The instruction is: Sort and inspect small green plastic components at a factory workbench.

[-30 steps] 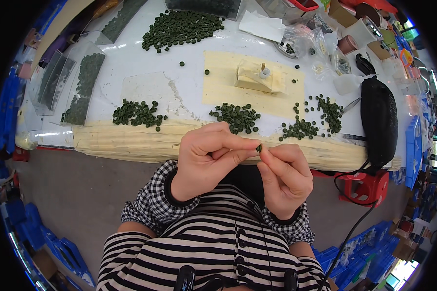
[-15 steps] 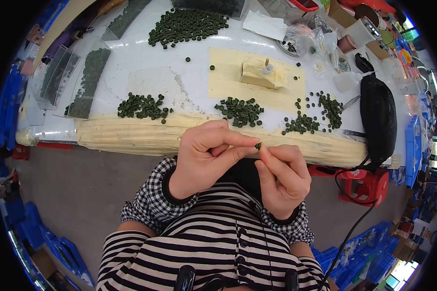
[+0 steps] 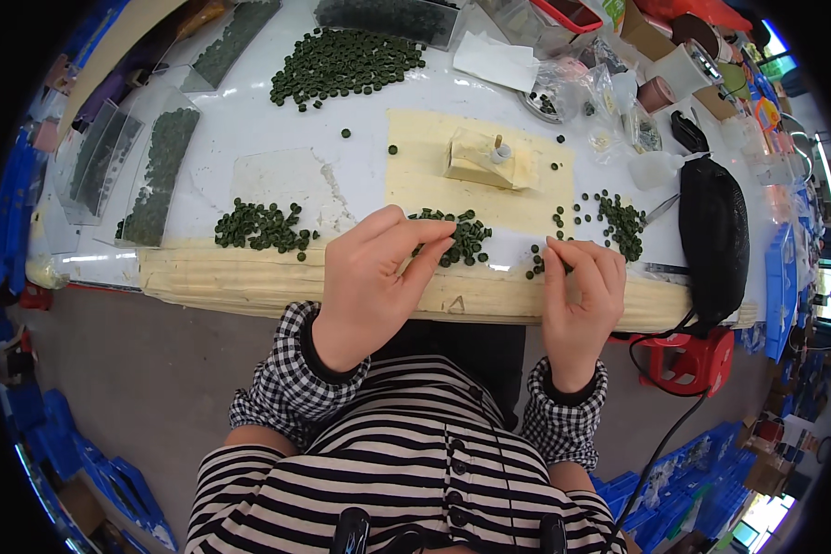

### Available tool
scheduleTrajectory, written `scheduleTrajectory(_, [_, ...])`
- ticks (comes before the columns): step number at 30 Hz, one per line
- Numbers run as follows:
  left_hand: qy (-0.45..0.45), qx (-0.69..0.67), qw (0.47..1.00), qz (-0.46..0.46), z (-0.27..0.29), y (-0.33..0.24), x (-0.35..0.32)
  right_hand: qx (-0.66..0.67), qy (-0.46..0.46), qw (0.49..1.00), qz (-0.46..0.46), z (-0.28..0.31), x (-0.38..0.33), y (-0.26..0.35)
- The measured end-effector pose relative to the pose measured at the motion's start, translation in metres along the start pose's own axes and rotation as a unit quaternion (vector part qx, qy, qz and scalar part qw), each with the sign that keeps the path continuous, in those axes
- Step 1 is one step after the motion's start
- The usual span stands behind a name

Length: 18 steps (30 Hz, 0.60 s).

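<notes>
I see my left hand loosely curled over a small green-ring pile; my right hand pinches near scattered rings, contents unclear.

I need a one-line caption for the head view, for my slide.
Left hand and right hand reach for small piles of dark green discs at the front edge of a white worktable.

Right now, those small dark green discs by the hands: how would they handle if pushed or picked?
The dark green discs look flat and tiny, so probably light and fiddly to pinch. Strays lie scattered over the white table, so a push likely scatters the pile.
</notes>
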<state>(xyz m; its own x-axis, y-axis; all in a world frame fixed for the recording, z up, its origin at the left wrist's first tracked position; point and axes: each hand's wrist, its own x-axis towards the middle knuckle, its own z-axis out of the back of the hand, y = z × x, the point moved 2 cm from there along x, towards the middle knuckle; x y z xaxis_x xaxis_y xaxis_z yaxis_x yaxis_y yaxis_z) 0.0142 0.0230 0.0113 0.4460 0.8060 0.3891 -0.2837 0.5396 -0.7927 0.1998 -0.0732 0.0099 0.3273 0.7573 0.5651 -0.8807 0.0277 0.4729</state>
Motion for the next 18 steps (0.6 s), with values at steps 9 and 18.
scheduleTrajectory(9, [-0.088, -0.579, 0.755, 0.293, 0.012, 0.002, 0.002, -0.080, 0.062, 0.994, 0.035, -0.004, 0.010, 0.005])
scheduleTrajectory(18, [0.040, -0.739, 0.590, 0.324, 0.008, 0.009, -0.008, -0.008, 0.084, 0.996, 0.035, -0.011, 0.012, 0.007])
